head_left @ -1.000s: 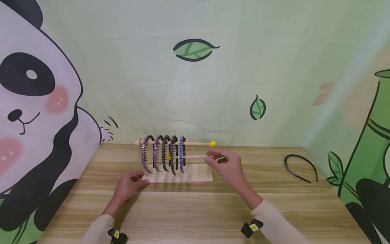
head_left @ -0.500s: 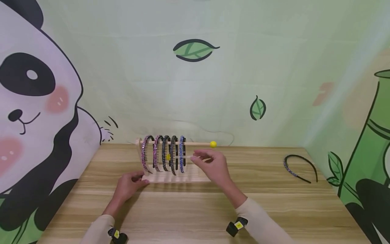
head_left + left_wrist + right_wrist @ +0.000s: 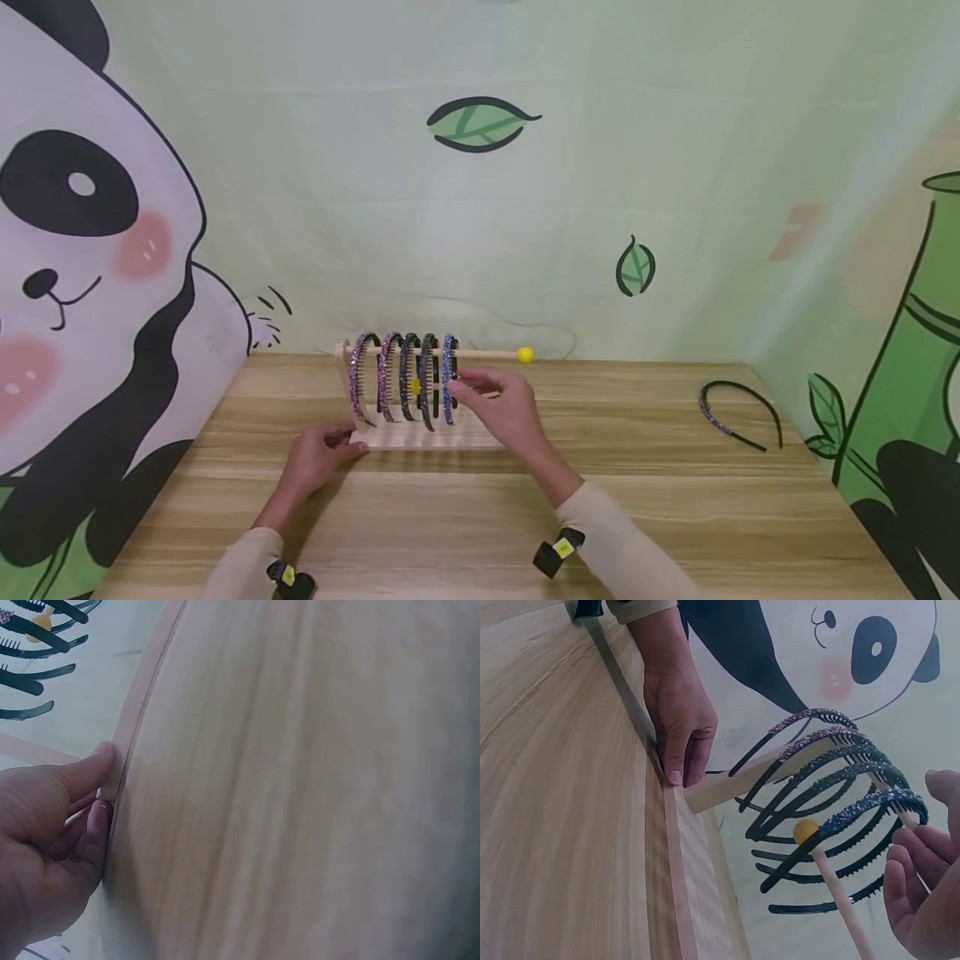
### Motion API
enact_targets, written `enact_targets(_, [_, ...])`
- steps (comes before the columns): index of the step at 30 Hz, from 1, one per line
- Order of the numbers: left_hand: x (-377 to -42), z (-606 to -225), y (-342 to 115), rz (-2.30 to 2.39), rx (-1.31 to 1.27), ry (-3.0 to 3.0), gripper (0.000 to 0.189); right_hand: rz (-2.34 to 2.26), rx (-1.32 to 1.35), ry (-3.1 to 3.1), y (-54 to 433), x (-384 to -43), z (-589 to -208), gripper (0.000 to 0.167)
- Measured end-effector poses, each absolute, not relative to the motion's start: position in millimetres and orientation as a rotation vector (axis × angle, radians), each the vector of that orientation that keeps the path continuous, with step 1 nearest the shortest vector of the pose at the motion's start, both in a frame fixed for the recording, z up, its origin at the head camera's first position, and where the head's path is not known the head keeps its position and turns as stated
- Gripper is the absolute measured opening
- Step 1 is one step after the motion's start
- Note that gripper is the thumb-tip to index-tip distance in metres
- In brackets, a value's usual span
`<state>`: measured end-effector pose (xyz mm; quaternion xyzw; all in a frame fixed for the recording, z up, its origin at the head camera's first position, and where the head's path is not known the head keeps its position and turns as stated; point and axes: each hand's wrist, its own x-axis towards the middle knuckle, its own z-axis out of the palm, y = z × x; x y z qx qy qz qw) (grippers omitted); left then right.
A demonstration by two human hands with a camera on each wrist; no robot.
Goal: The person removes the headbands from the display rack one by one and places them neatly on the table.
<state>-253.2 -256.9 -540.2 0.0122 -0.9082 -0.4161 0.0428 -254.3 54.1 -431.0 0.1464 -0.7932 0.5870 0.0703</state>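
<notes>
A wooden rack (image 3: 480, 440) stands on the table with several glittery toothed headbands (image 3: 386, 379) hanging in a row on its upper rod. My left hand (image 3: 311, 458) grips the left front corner of the base; the left wrist view shows the thumb (image 3: 101, 761) on top of the edge. Beside the rightmost, blue headband (image 3: 448, 379) is my right hand (image 3: 506, 408), fingertips at its side. In the right wrist view, that hand (image 3: 930, 892) has thumb and fingers apart near the blue headband (image 3: 866, 810); whether they touch it is unclear.
Another headband (image 3: 735, 417), black with a bluish section, lies on the right of the wooden table (image 3: 465, 533). The upper rod ends in a yellow ball (image 3: 526, 356); a second yellow ball (image 3: 806, 831) tips the lower rod. Behind hangs a printed panda backdrop (image 3: 480, 250).
My right hand has moved left along the lower rod, from near its right end up to the blue headband. The left hand stays on the base corner.
</notes>
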Motion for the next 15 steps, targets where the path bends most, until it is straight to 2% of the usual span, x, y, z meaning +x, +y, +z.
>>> enact_targets(15, [-255.0, -540.9, -257.2, -1.282, 0.042, -2.779, 0.048, 1.82, 0.407, -2.379, 42.5, -257.7, -435.4, 0.039])
